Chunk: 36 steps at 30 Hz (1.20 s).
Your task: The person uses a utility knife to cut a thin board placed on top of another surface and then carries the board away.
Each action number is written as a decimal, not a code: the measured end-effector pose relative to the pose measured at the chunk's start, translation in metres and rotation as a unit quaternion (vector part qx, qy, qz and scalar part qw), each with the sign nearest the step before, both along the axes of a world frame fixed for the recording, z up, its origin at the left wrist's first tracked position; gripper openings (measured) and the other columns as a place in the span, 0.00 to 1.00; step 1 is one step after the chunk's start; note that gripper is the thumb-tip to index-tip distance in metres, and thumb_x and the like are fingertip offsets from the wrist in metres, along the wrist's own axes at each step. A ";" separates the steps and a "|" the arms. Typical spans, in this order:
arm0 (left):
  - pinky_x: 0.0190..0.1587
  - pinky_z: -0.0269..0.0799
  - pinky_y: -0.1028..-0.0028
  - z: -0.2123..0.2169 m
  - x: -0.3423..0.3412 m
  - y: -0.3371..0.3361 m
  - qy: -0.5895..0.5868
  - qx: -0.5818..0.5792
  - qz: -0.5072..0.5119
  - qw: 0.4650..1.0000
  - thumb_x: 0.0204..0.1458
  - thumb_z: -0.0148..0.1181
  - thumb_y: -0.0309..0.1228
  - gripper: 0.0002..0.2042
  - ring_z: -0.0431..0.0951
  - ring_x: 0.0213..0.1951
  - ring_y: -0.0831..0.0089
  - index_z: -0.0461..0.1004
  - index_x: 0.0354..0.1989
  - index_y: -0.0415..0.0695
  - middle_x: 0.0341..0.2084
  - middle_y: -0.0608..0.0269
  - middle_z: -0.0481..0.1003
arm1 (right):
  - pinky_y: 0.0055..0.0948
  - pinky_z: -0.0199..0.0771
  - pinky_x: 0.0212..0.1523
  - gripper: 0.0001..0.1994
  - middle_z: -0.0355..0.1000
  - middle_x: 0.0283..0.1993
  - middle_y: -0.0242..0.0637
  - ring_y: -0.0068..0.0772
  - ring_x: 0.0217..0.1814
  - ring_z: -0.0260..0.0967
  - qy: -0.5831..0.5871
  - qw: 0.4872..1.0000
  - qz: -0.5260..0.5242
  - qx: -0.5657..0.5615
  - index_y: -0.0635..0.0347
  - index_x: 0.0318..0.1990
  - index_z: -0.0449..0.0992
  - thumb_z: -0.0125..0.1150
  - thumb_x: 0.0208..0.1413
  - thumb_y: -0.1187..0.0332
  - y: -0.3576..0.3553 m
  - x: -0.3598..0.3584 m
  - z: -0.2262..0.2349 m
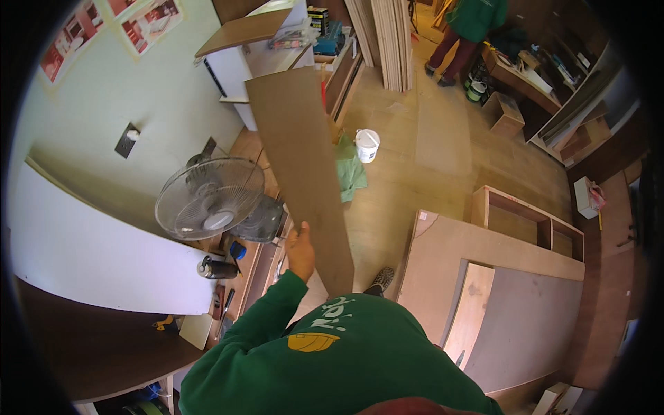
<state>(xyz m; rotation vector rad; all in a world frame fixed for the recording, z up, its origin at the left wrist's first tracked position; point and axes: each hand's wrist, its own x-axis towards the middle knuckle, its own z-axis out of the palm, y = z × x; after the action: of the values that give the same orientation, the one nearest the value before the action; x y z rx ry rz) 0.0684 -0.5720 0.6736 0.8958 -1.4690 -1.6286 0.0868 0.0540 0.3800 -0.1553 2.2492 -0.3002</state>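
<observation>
A long brown wooden board (301,166) stands tilted in front of me, its top end high near the white cabinet and its lower end at my chest. My left hand (301,245) grips the board's left edge about two thirds of the way down, the green sleeve running up to it. My right hand is hidden behind my green-clad torso and the board, so its hold is not visible. One of my shoes (380,280) shows on the floor just right of the board.
A grey fan (209,199) stands left of the board beside a white panel (90,249). A white bucket (366,145) and green cloth (351,173) lie on the floor. Large plywood sheets (512,297) and an open wooden box (529,221) lie right. Another person (467,31) stands far back.
</observation>
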 end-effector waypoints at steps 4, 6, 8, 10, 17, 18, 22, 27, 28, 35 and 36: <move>0.42 0.71 0.72 -0.015 -0.064 0.004 -0.001 0.039 0.034 0.999 0.67 0.52 0.37 0.16 0.76 0.39 0.71 0.75 0.46 0.33 0.39 0.57 0.79 | 0.46 0.77 0.34 0.15 0.74 0.26 0.48 0.48 0.29 0.76 0.090 0.956 0.278 -0.026 0.63 0.32 0.79 0.53 0.60 0.60 0.073 -0.105 -0.031; 0.45 0.70 0.73 0.005 -0.032 -0.026 0.033 0.060 0.119 0.991 0.67 0.52 0.34 0.14 0.75 0.40 0.74 0.75 0.47 0.34 0.39 0.60 0.79 | 0.40 0.73 0.24 0.13 0.71 0.23 0.44 0.41 0.22 0.71 -0.069 0.993 0.049 -0.086 0.63 0.34 0.76 0.52 0.62 0.62 -0.044 -0.140 -0.003; 0.43 0.71 0.72 0.022 -0.035 -0.038 -0.070 -0.015 0.133 0.988 0.63 0.55 0.31 0.12 0.75 0.38 0.73 0.75 0.45 0.34 0.39 0.60 0.79 | 0.35 0.69 0.15 0.10 0.68 0.21 0.40 0.33 0.15 0.65 -0.158 0.957 -0.214 -0.113 0.62 0.37 0.73 0.50 0.64 0.65 -0.096 -0.184 0.071; 0.42 0.72 0.71 0.029 -0.071 -0.031 -0.116 -0.077 0.089 0.986 0.59 0.58 0.29 0.11 0.77 0.37 0.71 0.75 0.44 0.33 0.38 0.58 0.79 | 0.36 0.69 0.17 0.09 0.67 0.23 0.37 0.32 0.16 0.64 -0.137 0.921 -0.332 -0.149 0.61 0.42 0.70 0.48 0.66 0.65 -0.063 -0.242 0.076; 0.34 0.80 0.69 0.017 -0.108 -0.056 -0.133 0.027 -0.079 0.988 0.54 0.60 0.28 0.16 0.80 0.39 0.67 0.73 0.50 0.37 0.41 0.58 0.79 | 0.32 0.70 0.17 0.13 0.69 0.26 0.38 0.30 0.18 0.66 -0.082 0.903 -0.377 -0.190 0.61 0.51 0.72 0.52 0.65 0.65 -0.078 -0.321 0.102; 0.32 0.81 0.69 0.026 -0.119 -0.052 -0.150 0.038 -0.089 0.984 0.55 0.60 0.29 0.16 0.81 0.39 0.67 0.72 0.51 0.38 0.41 0.58 0.79 | 0.32 0.71 0.18 0.12 0.70 0.26 0.38 0.30 0.18 0.67 -0.082 0.904 -0.382 -0.172 0.61 0.51 0.73 0.52 0.65 0.65 -0.082 -0.320 0.101; 0.26 0.81 0.69 0.022 -0.177 -0.047 -0.168 0.074 -0.114 0.976 0.59 0.60 0.35 0.18 0.82 0.38 0.65 0.70 0.55 0.41 0.41 0.59 0.78 | 0.33 0.74 0.20 0.12 0.71 0.26 0.38 0.31 0.21 0.70 -0.119 0.925 -0.355 -0.062 0.61 0.48 0.75 0.53 0.64 0.65 -0.081 -0.303 0.097; 0.25 0.84 0.68 -0.036 -0.232 -0.105 -0.160 0.137 -0.181 0.961 0.62 0.57 0.30 0.19 0.82 0.38 0.62 0.63 0.60 0.41 0.47 0.55 0.75 | 0.36 0.76 0.21 0.13 0.73 0.26 0.38 0.33 0.21 0.72 -0.146 0.902 -0.405 -0.020 0.62 0.46 0.76 0.54 0.62 0.63 -0.107 -0.263 0.107; 0.25 0.85 0.68 -0.046 -0.244 -0.119 -0.148 0.144 -0.204 0.957 0.61 0.57 0.29 0.19 0.82 0.38 0.61 0.64 0.59 0.41 0.47 0.54 0.74 | 0.36 0.76 0.22 0.13 0.73 0.26 0.38 0.33 0.21 0.72 -0.147 0.896 -0.419 -0.012 0.62 0.46 0.76 0.54 0.62 0.63 -0.112 -0.258 0.107; 0.24 0.83 0.70 -0.019 -0.333 -0.152 -0.194 0.129 -0.298 0.926 0.59 0.56 0.28 0.14 0.81 0.36 0.61 0.69 0.52 0.37 0.43 0.53 0.75 | 0.32 0.76 0.21 0.15 0.75 0.27 0.36 0.30 0.22 0.73 -0.101 0.873 -0.475 -0.038 0.60 0.49 0.78 0.56 0.60 0.62 -0.179 -0.251 0.136; 0.24 0.82 0.71 -0.011 -0.344 -0.150 -0.193 0.117 -0.297 0.928 0.59 0.55 0.28 0.13 0.81 0.36 0.62 0.71 0.50 0.36 0.42 0.54 0.76 | 0.32 0.76 0.21 0.15 0.75 0.27 0.35 0.29 0.22 0.73 -0.097 0.873 -0.477 -0.039 0.59 0.50 0.78 0.56 0.60 0.62 -0.188 -0.254 0.139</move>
<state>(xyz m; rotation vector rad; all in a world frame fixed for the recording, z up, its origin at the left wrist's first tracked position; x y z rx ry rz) -0.2751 -0.7217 0.6630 1.0048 -1.9855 -2.1939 -0.1669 -0.1340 0.5190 0.9357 1.9465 -0.8767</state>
